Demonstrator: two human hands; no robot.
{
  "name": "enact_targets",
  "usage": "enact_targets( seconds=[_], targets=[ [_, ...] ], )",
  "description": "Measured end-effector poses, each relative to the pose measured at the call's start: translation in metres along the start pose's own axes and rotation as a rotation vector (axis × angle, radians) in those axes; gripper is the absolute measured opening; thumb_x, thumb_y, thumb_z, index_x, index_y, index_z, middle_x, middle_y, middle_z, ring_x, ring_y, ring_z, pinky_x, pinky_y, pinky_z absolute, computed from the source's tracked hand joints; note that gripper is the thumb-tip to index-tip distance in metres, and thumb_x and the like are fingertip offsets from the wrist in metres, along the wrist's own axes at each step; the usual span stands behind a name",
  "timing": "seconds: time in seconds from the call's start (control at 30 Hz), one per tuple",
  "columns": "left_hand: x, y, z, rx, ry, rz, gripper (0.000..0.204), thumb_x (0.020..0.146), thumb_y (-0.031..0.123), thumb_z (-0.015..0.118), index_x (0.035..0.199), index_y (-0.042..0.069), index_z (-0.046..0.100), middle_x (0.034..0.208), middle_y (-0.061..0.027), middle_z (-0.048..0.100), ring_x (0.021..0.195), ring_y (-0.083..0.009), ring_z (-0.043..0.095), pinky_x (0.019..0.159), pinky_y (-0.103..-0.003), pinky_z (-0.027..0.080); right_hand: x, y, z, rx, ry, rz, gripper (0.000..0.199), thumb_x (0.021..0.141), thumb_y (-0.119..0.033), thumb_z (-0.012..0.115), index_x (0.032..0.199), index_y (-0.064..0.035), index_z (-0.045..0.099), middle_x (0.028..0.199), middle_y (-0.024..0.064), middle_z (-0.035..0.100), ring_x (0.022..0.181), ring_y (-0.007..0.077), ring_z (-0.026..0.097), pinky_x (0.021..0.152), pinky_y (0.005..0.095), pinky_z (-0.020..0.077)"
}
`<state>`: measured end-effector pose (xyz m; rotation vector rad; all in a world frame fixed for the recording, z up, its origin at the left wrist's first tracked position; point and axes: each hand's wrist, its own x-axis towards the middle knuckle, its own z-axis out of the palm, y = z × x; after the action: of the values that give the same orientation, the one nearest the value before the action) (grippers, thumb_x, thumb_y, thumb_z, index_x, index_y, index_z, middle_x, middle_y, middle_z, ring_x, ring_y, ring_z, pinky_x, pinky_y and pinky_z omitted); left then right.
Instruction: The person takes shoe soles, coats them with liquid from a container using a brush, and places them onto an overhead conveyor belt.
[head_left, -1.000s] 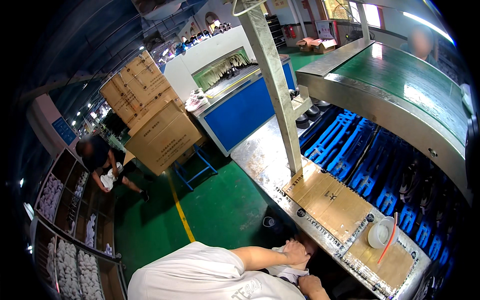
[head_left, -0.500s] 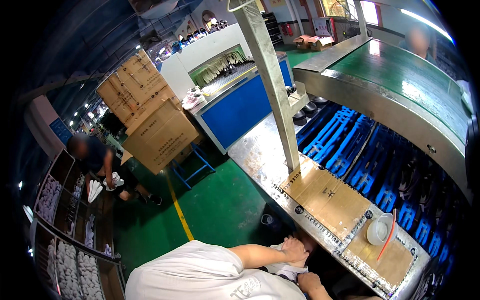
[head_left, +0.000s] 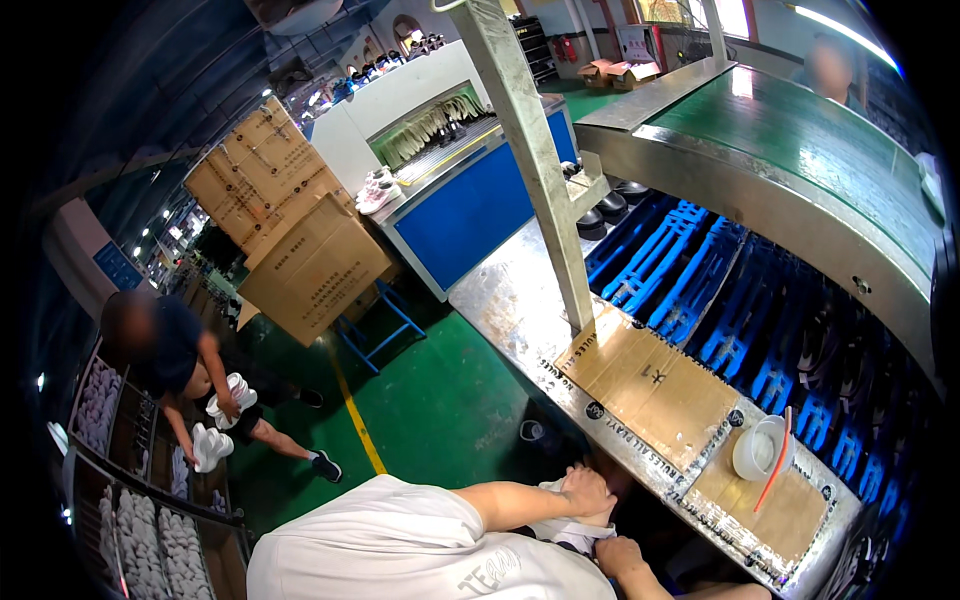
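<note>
A piece of white cloth (head_left: 548,530) lies bunched low in front of me, beside the metal bench. My left hand (head_left: 588,493) is closed over its upper end with bent fingers. Just below and to the right, my right hand (head_left: 619,556) is curled at the edge of the same cloth. Whether the cloth is part of my clothing I cannot tell. On the bench nearby stands a white plastic bowl (head_left: 757,455) with pale contents, and a thin red stick (head_left: 774,472) leans across its rim.
Cardboard sheets (head_left: 640,385) cover the metal bench (head_left: 500,290). Beyond it runs a rack of blue holders (head_left: 735,350) under a green conveyor (head_left: 790,130). To the left, a co-worker (head_left: 165,345) carries white shoes near shelves (head_left: 150,510). Large cartons (head_left: 315,270) stand behind.
The co-worker at the left has come nearer, with white shoes now apart in each hand. My hands have stayed nearly in place on the cloth. The view has shifted slightly.
</note>
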<state>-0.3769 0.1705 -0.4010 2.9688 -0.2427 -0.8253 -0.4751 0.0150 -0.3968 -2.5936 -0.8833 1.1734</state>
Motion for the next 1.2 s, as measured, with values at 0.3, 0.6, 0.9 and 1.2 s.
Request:
enact_targets(
  seconds=[0.3,0.6,0.9,1.2],
  targets=[
    [-0.001,-0.001,-0.005,-0.035,-0.059,0.012,0.063,0.085,0.059,0.059,0.101,0.001,0.079,0.114,-0.0224,0.072,0.115,-0.0399,0.062,0.099,-0.051,0.047,0.007,0.004,0.013,0.022,0.034,-0.012,0.025,0.09,-0.02,0.062,0.103,-0.0037,0.076,0.108,0.0207,0.076,0.102,0.0354,0.074,0.085,0.047,0.0607],
    [-0.001,0.0,-0.001,-0.053,-0.032,0.029,0.066,0.084,0.061,0.059,0.099,0.0,0.079,0.113,-0.0241,0.072,0.115,-0.0399,0.063,0.1,-0.051,0.047,-0.001,0.001,0.005,0.042,0.018,0.011,0.026,0.09,-0.022,0.062,0.104,-0.0034,0.075,0.109,0.0201,0.076,0.103,0.0356,0.074,0.087,0.0478,0.0599],
    [-0.004,0.002,0.006,-0.048,0.015,0.042,0.057,0.086,0.054,0.059,0.101,0.002,0.079,0.113,-0.0224,0.073,0.112,-0.0374,0.065,0.097,-0.053,0.047,0.005,0.015,0.014,0.073,0.029,-0.059,0.022,0.08,-0.018,0.069,0.098,-0.0052,0.076,0.103,0.019,0.076,0.098,0.0364,0.073,0.085,0.0471,0.0597],
    [0.0,-0.003,0.019,-0.119,0.076,0.003,0.059,0.082,0.054,0.065,0.107,0.002,0.078,0.122,-0.0245,0.069,0.121,-0.0438,0.057,0.104,-0.053,0.045,-0.012,0.005,0.028,0.107,0.195,0.054,0.022,0.088,-0.022,0.063,0.104,-0.0089,0.072,0.097,0.018,0.075,0.092,0.0371,0.072,0.079,0.0484,0.0585]
  ],
)
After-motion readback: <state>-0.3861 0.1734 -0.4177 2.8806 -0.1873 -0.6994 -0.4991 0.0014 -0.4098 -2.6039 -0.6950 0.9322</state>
